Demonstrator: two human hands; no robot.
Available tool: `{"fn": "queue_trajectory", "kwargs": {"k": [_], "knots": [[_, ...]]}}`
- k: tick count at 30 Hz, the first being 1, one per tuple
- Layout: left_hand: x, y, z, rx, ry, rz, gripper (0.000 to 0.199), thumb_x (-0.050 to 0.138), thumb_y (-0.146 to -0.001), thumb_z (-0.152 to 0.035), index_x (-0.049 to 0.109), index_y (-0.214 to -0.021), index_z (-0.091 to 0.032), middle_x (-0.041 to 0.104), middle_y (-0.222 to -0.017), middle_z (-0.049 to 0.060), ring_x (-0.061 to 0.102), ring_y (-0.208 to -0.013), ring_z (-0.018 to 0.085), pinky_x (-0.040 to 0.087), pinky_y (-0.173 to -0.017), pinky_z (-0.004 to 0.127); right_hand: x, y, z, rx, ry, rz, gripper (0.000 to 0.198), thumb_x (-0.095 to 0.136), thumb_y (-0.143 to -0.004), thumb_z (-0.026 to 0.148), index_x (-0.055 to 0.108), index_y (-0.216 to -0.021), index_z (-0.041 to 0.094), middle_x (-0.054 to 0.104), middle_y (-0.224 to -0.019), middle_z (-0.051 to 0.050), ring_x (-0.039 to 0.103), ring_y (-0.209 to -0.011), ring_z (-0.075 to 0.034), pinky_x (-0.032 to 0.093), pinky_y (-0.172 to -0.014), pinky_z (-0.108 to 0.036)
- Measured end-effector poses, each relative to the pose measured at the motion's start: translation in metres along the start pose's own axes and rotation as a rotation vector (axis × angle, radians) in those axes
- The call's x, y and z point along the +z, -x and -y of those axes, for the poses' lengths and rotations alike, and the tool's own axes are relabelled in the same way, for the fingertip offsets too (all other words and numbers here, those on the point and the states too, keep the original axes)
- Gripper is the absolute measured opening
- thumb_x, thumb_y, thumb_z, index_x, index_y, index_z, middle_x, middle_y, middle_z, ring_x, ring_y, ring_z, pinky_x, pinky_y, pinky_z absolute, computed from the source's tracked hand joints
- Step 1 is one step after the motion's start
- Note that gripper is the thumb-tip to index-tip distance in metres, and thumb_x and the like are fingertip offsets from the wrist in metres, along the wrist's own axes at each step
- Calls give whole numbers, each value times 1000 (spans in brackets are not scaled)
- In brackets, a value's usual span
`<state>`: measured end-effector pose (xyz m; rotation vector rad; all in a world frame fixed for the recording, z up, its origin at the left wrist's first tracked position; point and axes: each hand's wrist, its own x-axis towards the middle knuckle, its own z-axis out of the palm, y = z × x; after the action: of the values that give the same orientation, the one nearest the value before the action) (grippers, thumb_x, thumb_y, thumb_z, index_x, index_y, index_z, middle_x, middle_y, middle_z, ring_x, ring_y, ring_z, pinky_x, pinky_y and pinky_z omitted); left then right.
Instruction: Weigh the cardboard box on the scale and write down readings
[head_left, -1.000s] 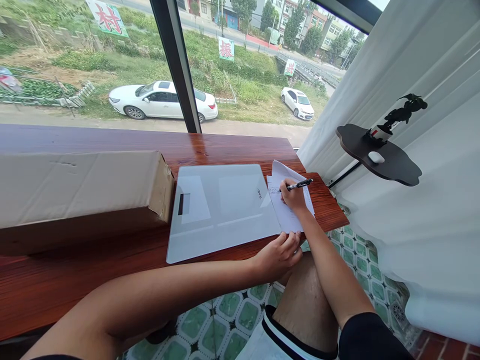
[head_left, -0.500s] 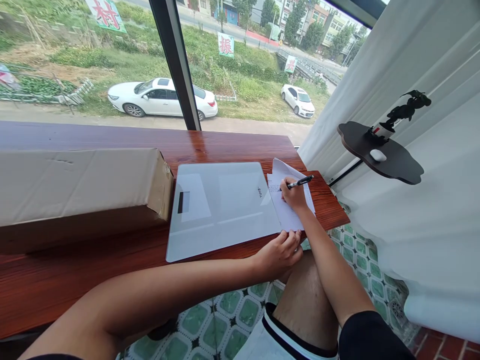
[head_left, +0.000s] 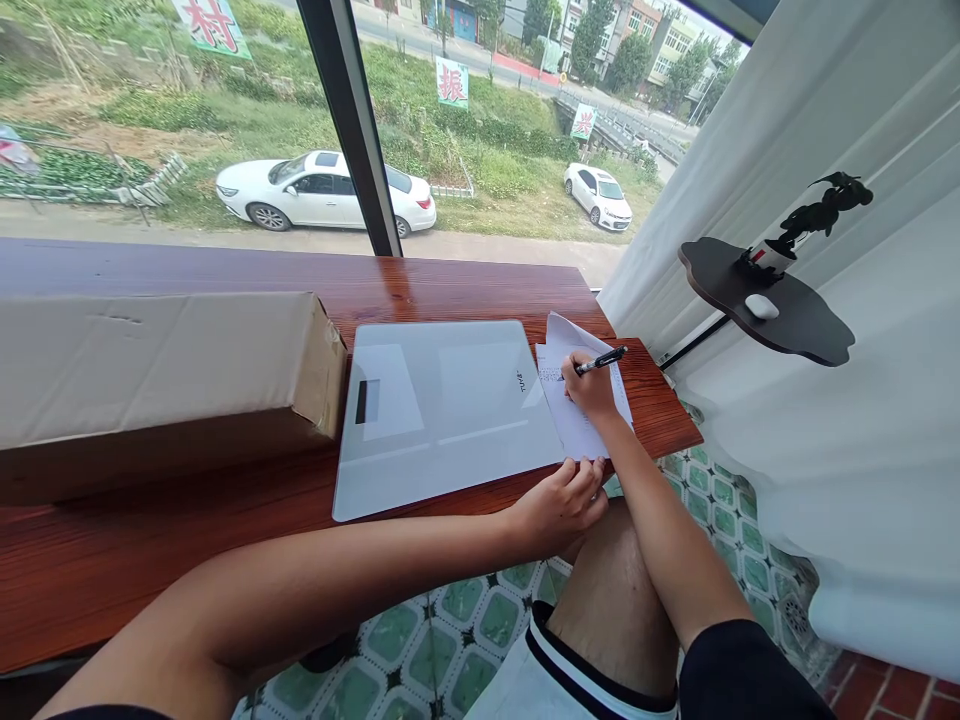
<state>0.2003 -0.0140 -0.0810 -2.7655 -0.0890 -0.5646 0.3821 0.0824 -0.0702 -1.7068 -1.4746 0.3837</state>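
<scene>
My right hand [head_left: 587, 385] is closed round a black-and-clear pen [head_left: 602, 361], its back end pointing up to the right. That hand rests on white paper [head_left: 583, 430] with small lines of handwriting near the top left; one sheet is partly folded back. At the table's front edge, my left hand [head_left: 564, 505] has its fingers curled over the paper's lower edge, the thumb hidden. Just left of the paper lies a flat, light grey glass-like panel [head_left: 450, 400] with a small dark window and printed letters, slightly overlapped by or touching the paper.
A long cardboard box [head_left: 165, 370] covers the left of the reddish wooden table [head_left: 480, 285]. To the right stands a dark wavy-edged side table [head_left: 806, 325] with a potted plant [head_left: 772, 258] and a white mouse-like object [head_left: 761, 306]. White curtains [head_left: 847, 450] hang behind it.
The pen hand has shifted very slightly right across the paper. The left hand stays at the paper's lower edge, and the view has tilted a little.
</scene>
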Motion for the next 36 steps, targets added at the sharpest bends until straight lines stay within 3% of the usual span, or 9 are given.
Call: {"fn": "queue_trajectory", "kwargs": {"k": [4,11,15,19,28,36], "knots": [[-1,0,0,1,6,5,33,48,-100,-21,67,-125,-10,63,-139,23,60,-120,32,41,-96,44,-2,1,2,-25,32,-39,37,43,-96,42,39,-63,27,47,-45,5,53,-43,-16,42,-53,-30],[0,0,0,1,25,12,34,48,-101,-23,66,-128,-10,61,-141,24,58,-123,32,42,-96,44,-20,-4,9,-70,172,-252,34,48,-98,50,49,-74,26,61,-62,0,61,-61,-19,46,-70,-33],[0,1,0,7,29,25,35,49,-101,-24,65,-129,-10,60,-142,25,58,-123,32,41,-96,44,-25,-6,7,-102,224,-211,24,60,-92,45,67,-94,22,71,-81,-5,65,-76,-22,49,-77,-33],[-2,1,2,20,31,44,34,49,-100,-23,64,-128,-11,59,-143,25,58,-121,32,41,-95,43,-27,-8,4,-48,276,-194,20,63,-86,27,74,-101,19,74,-80,-6,67,-74,-22,51,-80,-34],[-7,1,6,47,17,72,34,43,-100,-21,64,-125,-12,59,-144,24,60,-121,32,42,-95,42,-37,-13,-6,155,444,-204,27,67,-76,17,79,-101,17,77,-80,-11,72,-83,-30,52,-81,-39],[-5,3,6,55,14,75,36,48,-98,-23,61,-128,-9,57,-144,28,59,-121,34,41,-96,42,-36,-15,-13,245,531,-132,32,66,-79,16,77,-109,12,78,-86,-13,72,-93,-32,52,-86,-40]]}}
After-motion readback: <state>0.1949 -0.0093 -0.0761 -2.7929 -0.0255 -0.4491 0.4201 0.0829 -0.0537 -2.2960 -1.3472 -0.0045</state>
